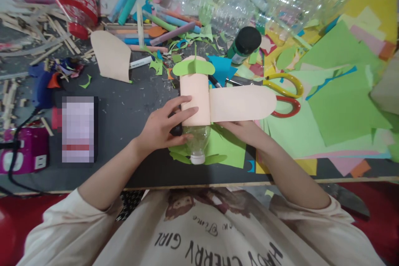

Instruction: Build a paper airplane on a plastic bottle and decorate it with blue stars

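The left hand (156,129) reaches in on a slanting forearm, fingers spread across the paper-wrapped bottle (202,96), which lies just right of its palm, white cap (197,159) toward the body. Farther right, the beige paper wing (243,104) partly covers the right hand (245,131), whose fingers are mostly hidden, so I cannot tell their grip.

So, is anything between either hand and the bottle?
Paper wrap lies between the upper fingers of the left hand and the bottle. The right hand has its fingertips hidden beneath the wing; any obstacle there can't be seen.
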`<action>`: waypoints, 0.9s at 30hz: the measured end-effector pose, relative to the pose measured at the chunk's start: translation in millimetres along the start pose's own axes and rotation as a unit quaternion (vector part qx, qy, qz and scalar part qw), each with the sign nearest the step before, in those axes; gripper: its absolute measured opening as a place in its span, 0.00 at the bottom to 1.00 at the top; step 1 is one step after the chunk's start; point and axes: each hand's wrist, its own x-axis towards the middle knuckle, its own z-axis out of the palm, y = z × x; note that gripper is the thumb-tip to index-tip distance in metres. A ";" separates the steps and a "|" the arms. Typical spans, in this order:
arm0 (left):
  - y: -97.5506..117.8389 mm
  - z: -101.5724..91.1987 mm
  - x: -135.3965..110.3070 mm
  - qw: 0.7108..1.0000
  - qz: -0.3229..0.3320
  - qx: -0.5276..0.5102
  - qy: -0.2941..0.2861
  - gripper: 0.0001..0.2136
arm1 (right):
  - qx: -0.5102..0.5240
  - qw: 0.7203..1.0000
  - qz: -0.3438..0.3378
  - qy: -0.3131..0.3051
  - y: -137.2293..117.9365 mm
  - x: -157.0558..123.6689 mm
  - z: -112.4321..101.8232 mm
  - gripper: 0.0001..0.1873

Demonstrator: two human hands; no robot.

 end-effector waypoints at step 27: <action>0.3 -0.2 -0.7 1.000 -0.014 -0.005 -0.005 0.24 | -0.003 0.999 -0.024 -0.042 -2.3 2.7 -2.0 0.26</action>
